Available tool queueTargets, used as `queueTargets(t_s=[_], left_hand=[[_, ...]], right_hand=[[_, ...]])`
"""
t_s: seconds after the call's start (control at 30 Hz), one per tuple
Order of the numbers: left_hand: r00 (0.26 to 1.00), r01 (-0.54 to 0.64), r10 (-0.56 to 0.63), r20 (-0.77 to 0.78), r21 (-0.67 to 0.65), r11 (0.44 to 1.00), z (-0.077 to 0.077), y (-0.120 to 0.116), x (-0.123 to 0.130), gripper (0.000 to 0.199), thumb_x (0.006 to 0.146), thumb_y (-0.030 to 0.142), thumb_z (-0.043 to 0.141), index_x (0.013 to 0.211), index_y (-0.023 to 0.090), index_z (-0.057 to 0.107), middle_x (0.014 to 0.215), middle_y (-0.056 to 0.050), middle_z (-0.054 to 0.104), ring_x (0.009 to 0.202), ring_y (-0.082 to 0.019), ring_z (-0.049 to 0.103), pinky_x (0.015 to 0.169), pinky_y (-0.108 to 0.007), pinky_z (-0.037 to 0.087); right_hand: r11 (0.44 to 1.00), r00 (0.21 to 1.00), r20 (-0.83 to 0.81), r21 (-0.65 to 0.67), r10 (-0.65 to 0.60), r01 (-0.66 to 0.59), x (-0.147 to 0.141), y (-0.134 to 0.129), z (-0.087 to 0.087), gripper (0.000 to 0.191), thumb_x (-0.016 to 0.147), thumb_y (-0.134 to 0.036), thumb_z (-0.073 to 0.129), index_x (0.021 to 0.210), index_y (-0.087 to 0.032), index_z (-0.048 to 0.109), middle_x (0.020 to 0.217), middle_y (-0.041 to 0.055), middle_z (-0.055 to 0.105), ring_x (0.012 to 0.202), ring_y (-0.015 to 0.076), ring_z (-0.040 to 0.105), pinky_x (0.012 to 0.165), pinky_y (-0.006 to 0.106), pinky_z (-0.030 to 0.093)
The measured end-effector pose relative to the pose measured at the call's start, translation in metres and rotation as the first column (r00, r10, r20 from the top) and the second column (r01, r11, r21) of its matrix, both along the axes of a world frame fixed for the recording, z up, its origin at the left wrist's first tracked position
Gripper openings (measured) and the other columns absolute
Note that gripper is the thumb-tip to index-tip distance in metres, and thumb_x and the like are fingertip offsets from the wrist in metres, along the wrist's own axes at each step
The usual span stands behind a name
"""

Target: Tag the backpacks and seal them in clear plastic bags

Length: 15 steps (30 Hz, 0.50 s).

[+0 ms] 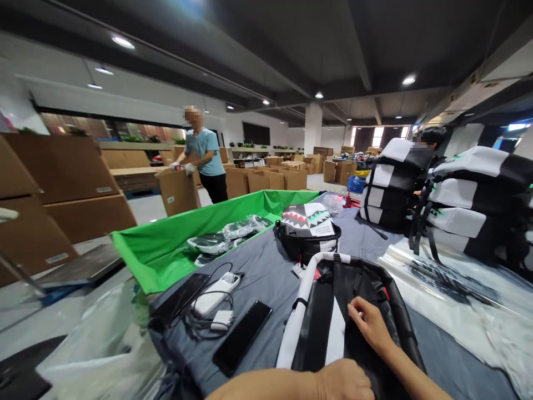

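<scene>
A black-and-white backpack (339, 333) lies on the grey cloth in front of me, its black inner side and white edging facing up. My right hand (370, 322) is over its right half, fingers curled together in a pinch; whatever they hold is too small to make out. At the near end of the bag my left hand (343, 380) is closed, its fingertips hidden beneath it and by the frame's bottom edge. Just beyond lies another backpack (310, 228) with a red, white and green zigzag print, a red-and-white tag beside it.
A black phone (242, 336), a white power bank (216, 294) and cables lie left. Wrapped items fill a green-sided bin (141, 255). Stacked bags (387, 191) and clear plastic sleeves (449, 283) are right. One person (206, 150) handles cartons; another is behind the stacks.
</scene>
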<state>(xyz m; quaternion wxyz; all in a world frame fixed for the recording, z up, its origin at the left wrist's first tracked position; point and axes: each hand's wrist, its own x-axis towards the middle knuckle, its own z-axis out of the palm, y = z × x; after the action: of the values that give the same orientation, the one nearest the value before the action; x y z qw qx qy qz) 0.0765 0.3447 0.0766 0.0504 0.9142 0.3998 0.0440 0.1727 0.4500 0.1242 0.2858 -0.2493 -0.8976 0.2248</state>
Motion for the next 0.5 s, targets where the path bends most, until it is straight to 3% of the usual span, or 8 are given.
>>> queueTargets(t_s=[0.07, 0.13, 0.27, 0.3, 0.37, 0.43, 0.5], left_hand=[[0.99, -0.13, 0.13, 0.062, -0.014, 0.991, -0.003, -0.002, 0.002, 0.029, 0.094, 0.037, 0.054, 0.071, 0.023, 0.065, 0.063, 0.0, 0.063, 0.065, -0.017, 0.06, 0.059, -0.029, 0.048], [0.972, -0.212, 0.216, 0.096, -0.047, 0.976, -0.001, -0.004, 0.005, 0.042, 0.097, 0.041, 0.04, 0.073, 0.023, 0.069, 0.061, -0.003, 0.062, 0.062, -0.019, 0.06, 0.058, -0.032, 0.051], [0.979, -0.201, 0.203, -0.004, -0.142, 0.969, 0.02, -0.007, 0.001, 0.018, 0.079, 0.034, 0.062, 0.081, 0.018, 0.07, 0.078, -0.009, 0.069, 0.07, -0.025, 0.067, 0.062, -0.036, 0.054], [0.981, -0.192, 0.189, -0.036, -0.18, 0.965, 0.026, -0.008, -0.004, 0.016, 0.076, 0.032, 0.067, 0.082, 0.017, 0.068, 0.084, -0.01, 0.071, 0.074, -0.027, 0.069, 0.064, -0.036, 0.054], [0.981, -0.193, 0.184, -0.061, -0.218, 0.957, 0.034, -0.011, -0.017, 0.02, 0.082, 0.033, 0.065, 0.091, 0.016, 0.067, 0.094, -0.011, 0.072, 0.086, -0.028, 0.07, 0.07, -0.035, 0.054], [0.982, -0.188, 0.189, -0.015, -0.185, 0.965, 0.03, -0.018, -0.031, 0.029, 0.091, 0.039, 0.059, 0.107, 0.015, 0.064, 0.109, -0.011, 0.07, 0.101, -0.025, 0.067, 0.083, -0.032, 0.053], [0.98, -0.194, 0.197, 0.004, -0.156, 0.969, 0.012, -0.023, -0.039, 0.037, 0.092, 0.039, 0.062, 0.118, 0.013, 0.06, 0.12, -0.011, 0.066, 0.109, -0.023, 0.063, 0.087, -0.028, 0.05]], right_hand=[[0.975, 0.976, 0.037, 0.063, 0.213, -0.215, 0.021, -0.026, 0.003, 0.029, 0.095, -0.042, 0.04, 0.082, -0.025, 0.059, 0.079, 0.0062, 0.063, 0.074, 0.0214, 0.059, 0.071, 0.036, 0.048], [0.893, 0.893, 0.151, 0.095, 0.425, -0.441, 0.037, -0.054, 0.0, 0.024, 0.091, -0.045, 0.049, 0.08, -0.029, 0.063, 0.075, 0.004, 0.063, 0.071, 0.0214, 0.058, 0.07, 0.037, 0.048], [0.739, 0.732, 0.266, 0.093, 0.627, -0.667, 0.04, -0.088, -0.007, 0.027, 0.09, -0.035, 0.047, 0.068, -0.029, 0.061, 0.06, -0.0004, 0.06, 0.055, 0.0171, 0.053, 0.056, 0.032, 0.042], [0.703, 0.707, 0.295, 0.139, 0.643, -0.697, 0.039, -0.089, -0.009, 0.027, 0.091, -0.029, 0.044, 0.069, -0.028, 0.061, 0.061, -0.0003, 0.062, 0.055, 0.0168, 0.053, 0.055, 0.031, 0.041], [0.683, 0.731, 0.351, 0.274, 0.585, -0.677, 0.038, -0.081, -0.016, 0.027, 0.09, -0.021, 0.042, 0.073, -0.027, 0.061, 0.064, 0.0004, 0.066, 0.056, 0.017, 0.057, 0.054, 0.032, 0.039], [0.726, 0.828, 0.356, 0.405, 0.434, -0.555, 0.041, -0.068, -0.031, 0.025, 0.089, -0.018, 0.044, 0.072, -0.027, 0.061, 0.061, 0.0001, 0.065, 0.052, 0.0175, 0.057, 0.051, 0.033, 0.037], [0.79, 0.912, 0.307, 0.469, 0.271, -0.393, 0.046, -0.055, -0.05, 0.025, 0.089, -0.018, 0.045, 0.072, -0.028, 0.06, 0.057, -0.0003, 0.063, 0.048, 0.018, 0.056, 0.049, 0.034, 0.037]])
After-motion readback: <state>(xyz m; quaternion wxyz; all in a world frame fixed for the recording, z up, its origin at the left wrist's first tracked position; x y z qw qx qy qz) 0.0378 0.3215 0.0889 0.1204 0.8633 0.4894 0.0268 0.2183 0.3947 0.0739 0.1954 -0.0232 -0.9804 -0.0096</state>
